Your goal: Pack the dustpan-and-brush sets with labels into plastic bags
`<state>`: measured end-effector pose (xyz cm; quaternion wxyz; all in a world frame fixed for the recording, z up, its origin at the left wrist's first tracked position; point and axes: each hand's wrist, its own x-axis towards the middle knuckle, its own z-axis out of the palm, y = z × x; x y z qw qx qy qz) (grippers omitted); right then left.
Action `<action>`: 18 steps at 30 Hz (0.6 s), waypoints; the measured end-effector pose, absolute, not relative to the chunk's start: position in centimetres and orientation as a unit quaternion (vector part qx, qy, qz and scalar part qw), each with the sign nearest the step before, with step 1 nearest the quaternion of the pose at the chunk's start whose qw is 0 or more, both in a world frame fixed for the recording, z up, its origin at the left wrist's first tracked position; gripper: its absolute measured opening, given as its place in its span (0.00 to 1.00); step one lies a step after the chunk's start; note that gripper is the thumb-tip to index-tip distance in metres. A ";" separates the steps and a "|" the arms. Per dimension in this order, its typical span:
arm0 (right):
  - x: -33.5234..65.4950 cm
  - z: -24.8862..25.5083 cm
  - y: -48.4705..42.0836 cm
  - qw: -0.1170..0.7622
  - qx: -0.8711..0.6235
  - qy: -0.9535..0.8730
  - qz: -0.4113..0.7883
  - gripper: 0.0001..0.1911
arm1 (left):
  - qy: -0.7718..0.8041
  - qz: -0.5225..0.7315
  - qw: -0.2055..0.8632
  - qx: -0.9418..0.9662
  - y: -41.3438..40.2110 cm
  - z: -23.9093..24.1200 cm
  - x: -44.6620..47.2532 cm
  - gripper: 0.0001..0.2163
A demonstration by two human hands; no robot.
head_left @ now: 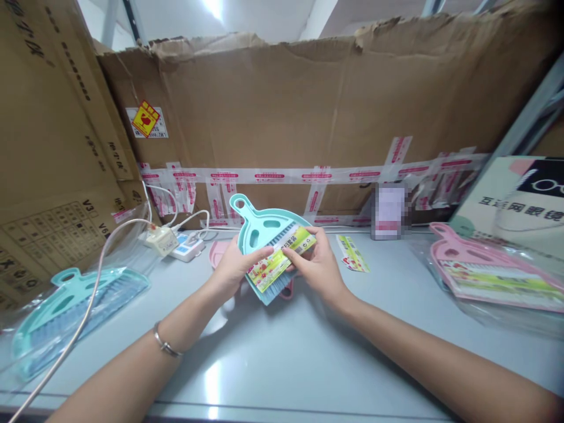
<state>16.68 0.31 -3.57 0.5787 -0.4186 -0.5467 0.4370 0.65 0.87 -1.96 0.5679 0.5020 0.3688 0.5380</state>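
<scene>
Above the table, a mint-green dustpan and brush set is held tilted between both hands, its looped handle pointing up and to the left. A yellow-green printed label card lies across the blue brush bristles. My left hand is closed on the set's left edge, thumb on the card. On the other side, my right hand grips the right edge, its thumb pressing the card and its fingers partly hidden. Behind the set, parts of a pink piece show on the table; most of it is covered.
Another label card lies right of my hands. Bagged sets sit at both sides, one mint and one pink. A white cable runs from a plug adapter. Cardboard walls the back; a blurred phone-like object leans there.
</scene>
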 end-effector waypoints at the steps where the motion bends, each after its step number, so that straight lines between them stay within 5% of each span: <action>1: 16.7 -3.4 0.5 0.577 -0.422 -0.547 0.435 0.25 | 0.364 0.528 0.571 0.513 0.8 -1.8 0.6 0.27; 14: 16.7 -3.3 1.6 0.594 -0.405 -0.534 0.445 0.26 | 0.400 0.521 0.540 0.527 1.1 -2.2 0.2 0.25; 18: 18.9 -4.0 -1.1 0.668 -0.353 -0.597 0.270 0.21 | 0.434 0.526 0.513 0.522 1.1 -1.3 -0.1 0.24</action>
